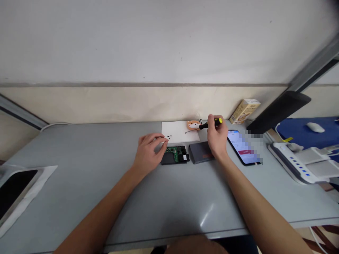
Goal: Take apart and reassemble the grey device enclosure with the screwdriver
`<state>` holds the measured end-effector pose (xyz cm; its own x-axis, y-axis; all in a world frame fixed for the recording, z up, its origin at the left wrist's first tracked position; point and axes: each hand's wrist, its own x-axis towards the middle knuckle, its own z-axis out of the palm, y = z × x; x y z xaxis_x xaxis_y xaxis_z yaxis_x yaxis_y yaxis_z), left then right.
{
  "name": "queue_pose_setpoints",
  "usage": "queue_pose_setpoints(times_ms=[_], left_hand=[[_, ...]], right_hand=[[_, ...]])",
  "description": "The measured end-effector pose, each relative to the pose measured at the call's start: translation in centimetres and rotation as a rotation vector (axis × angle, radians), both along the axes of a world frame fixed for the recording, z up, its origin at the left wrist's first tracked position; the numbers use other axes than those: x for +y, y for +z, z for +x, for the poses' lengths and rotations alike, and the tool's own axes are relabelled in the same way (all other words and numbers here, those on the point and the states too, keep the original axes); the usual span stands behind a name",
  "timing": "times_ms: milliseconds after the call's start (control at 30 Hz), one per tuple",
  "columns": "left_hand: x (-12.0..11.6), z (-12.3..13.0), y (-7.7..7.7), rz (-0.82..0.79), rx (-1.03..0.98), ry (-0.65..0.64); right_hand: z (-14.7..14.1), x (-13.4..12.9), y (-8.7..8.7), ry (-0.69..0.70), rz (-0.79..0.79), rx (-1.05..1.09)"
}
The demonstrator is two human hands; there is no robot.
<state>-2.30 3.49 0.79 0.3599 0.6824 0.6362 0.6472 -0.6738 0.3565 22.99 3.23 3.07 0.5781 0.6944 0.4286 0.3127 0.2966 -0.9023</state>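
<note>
Grey surface (87,197) meets a pale wall (132,102), and near its back edge lies a sheet of white paper (180,127) bearing a few small dark pieces, probably screws (171,135). The black screwdriver (204,125) with a yellow end is gripped in the right hand (217,135), its shaft slanting leftward above the paper; whether the tip touches is unclear. To work well here, a light grip on the handle and a steady wrist would suit such tiny pieces, with the tip brought to them slowly so none roll off the sheet. They lie just beyond the fingertips of the left hand (149,150), whose thumb and forefinger are held narrow; I cannot tell whether anything is pinched between them. From the right hand, they sit well to the left, past the screwdriver's tip. Just in front of the paper is a green circuit board (175,151) in an open black casing, partly behind the left hand, and beside it a dark grey cover (197,152) under the right. An orange dog-face trinket (191,124) sits behind the shaft; farther right are a lit smartphone (239,144) and a yellowish carton (244,111)
</note>
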Motion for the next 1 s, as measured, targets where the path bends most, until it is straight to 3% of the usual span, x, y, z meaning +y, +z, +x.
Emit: queue_pose_setpoints(times_ms=[300,667,1000], left_hand=[[-0.1,0.1,-0.6,-0.106,0.037,0.008],[0.1,-0.2,-0.3,-0.107,0.007,-0.021],[0.2,-0.7,0.6,-0.200,0.077,-0.025]], right_hand=[[-3.2,-0.6,0.2,0.307,-0.083,0.360],[-3.7,-1.0,0.1,0.302,-0.165,0.398],[-4.0,-1.2,-0.3,0.319,-0.153,0.219]])
